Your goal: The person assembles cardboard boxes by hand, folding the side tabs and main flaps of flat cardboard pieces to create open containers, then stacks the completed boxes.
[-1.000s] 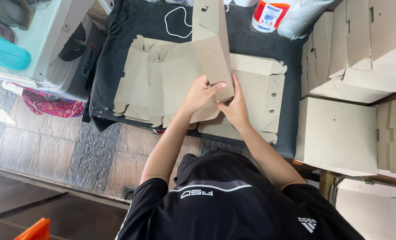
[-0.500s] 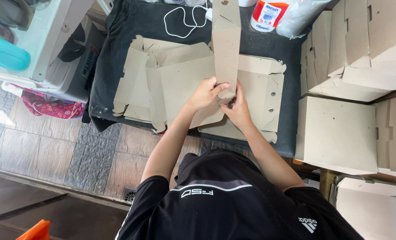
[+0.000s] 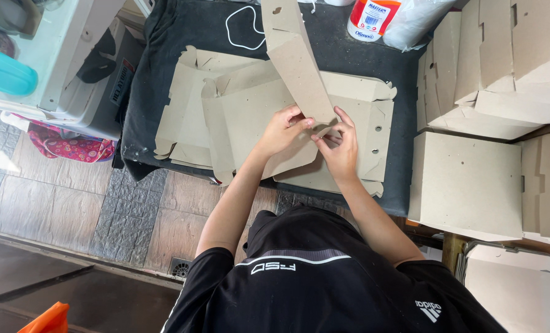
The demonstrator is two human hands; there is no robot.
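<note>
My left hand [image 3: 283, 128] and my right hand [image 3: 338, 147] both pinch the near end of a long grey cardboard flap [image 3: 296, 58] that stands up from a flat box blank [image 3: 253, 117]. The flap leans away toward the far side of the table. The blank lies on top of a stack of similar cut cardboard blanks [image 3: 182, 117] on a table covered with black cloth [image 3: 164, 55].
Folded cardboard boxes [image 3: 497, 68] are piled at the right, with more below [image 3: 466, 185]. A red and white glue bottle [image 3: 371, 18] and a plastic bag stand at the far edge. A white cord [image 3: 241, 31] lies on the cloth. A white cabinet [image 3: 53, 61] is at the left.
The raised flap has tilted from upright to leaning left and away. Both hands have shifted on its near end, fingers now pinching the fold.
</note>
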